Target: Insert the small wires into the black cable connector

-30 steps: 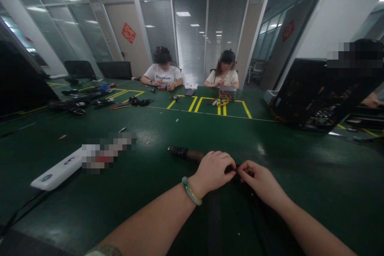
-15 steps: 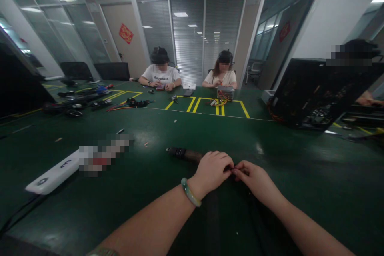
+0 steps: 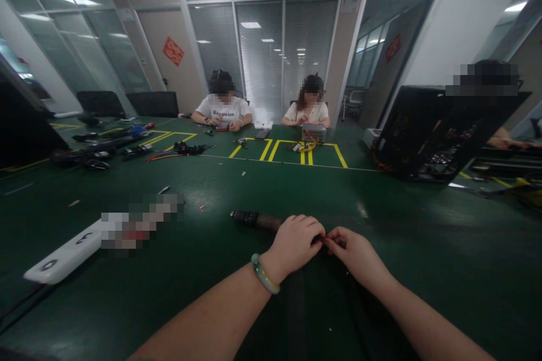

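My left hand [image 3: 295, 241], with a pale green bangle on its wrist, rests curled on the green table [image 3: 423, 259] with its fingertips pinched. My right hand [image 3: 354, 251] meets it fingertip to fingertip, also pinched. Something small and dark sits between the two pinches; I cannot make out what it is. A dark cylindrical tool [image 3: 256, 220] lies on the table just behind my left hand, partly hidden by it. A dark flat strip [image 3: 296, 316] runs from under my hands toward me.
A white power strip [image 3: 63, 254] lies at the left. An open black computer case [image 3: 440, 132] stands at the right. Two people sit at the far side by yellow floor-tape markings [image 3: 271, 149], with cables and parts [image 3: 101, 152] spread at the far left.
My hands have stayed pinched together at the same spot. The view has shifted slightly, so everything sits a little lower and to the left.
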### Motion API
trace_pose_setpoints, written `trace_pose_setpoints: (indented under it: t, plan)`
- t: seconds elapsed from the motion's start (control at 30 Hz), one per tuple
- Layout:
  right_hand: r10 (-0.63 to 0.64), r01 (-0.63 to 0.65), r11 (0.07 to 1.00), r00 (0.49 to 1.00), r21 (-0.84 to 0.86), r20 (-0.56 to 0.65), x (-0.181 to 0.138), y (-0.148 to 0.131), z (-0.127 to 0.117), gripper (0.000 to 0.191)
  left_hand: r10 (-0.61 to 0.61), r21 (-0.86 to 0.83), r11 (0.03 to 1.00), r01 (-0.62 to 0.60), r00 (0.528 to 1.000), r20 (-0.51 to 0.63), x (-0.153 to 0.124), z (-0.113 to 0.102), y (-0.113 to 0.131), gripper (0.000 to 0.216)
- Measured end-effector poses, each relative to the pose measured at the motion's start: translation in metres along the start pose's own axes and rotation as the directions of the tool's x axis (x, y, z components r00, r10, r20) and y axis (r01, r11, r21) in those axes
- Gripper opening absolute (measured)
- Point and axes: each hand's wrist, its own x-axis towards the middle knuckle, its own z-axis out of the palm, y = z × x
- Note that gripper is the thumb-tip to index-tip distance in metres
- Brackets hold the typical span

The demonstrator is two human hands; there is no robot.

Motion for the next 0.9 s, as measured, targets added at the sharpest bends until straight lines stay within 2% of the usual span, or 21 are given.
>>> trace_pose_setpoints:
  t: [0.4, 0.57, 0.73, 0.9]
  plan:
    - [-0.027, 0.027, 1.0, 0.999, 0.001, 0.018, 0.003, 0.004, 0.0, 0.018, 0.011, 0.001, 1.0, -0.011, 1.0, -0.001, 0.0, -0.003, 0.0, 0.014]
    - [-0.027, 0.026, 1.0, 0.999, 0.011, 0.025, 0.003, 0.006, 0.0, 0.016, 0.022, 0.002, 1.0, -0.022, 1.0, 0.008, 0.0, -0.001, 0.0, 0.005]
    - [-0.046, 0.043, 0.997, 0.997, 0.063, 0.056, -0.002, 0.009, -0.004, 0.016, 0.017, 0.007, 1.0, -0.017, 1.0, -0.002, 0.0, 0.001, -0.002, 0.007]
    - [-0.046, 0.046, 0.997, 0.999, 0.06, 0.0, -0.001, 0.012, -0.001, 0.013, 0.026, -0.031, 0.999, -0.027, 1.0, -0.016, -0.001, -0.001, -0.002, 0.006]
